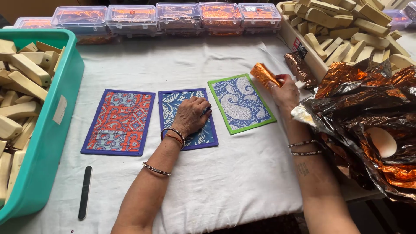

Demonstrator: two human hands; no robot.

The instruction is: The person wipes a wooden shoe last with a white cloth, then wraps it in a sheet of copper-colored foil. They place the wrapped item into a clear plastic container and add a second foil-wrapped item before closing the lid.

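Three patterned fabric mats lie in a row on the white cloth: an orange and blue one point(119, 121), a blue leafy one point(173, 102) in the middle, and a green-edged paisley one point(240, 103). My left hand point(190, 116) rests palm down on the middle mat, fingers curled, holding it flat. My right hand point(284, 89) grips a block wrapped in orange foil point(263, 74), held just above the upper right corner of the paisley mat. A second block wrapped in darker foil point(300, 67) lies beside it, against the tray wall.
A teal bin point(52, 143) of pale wooden blocks stands at the left. A cream tray point(299, 41) piled with more blocks is at the back right. Crumpled copper foil sheets point(368, 117) fill the right. Clear lidded boxes point(177, 15) line the back. A black file point(85, 193) lies near the front.
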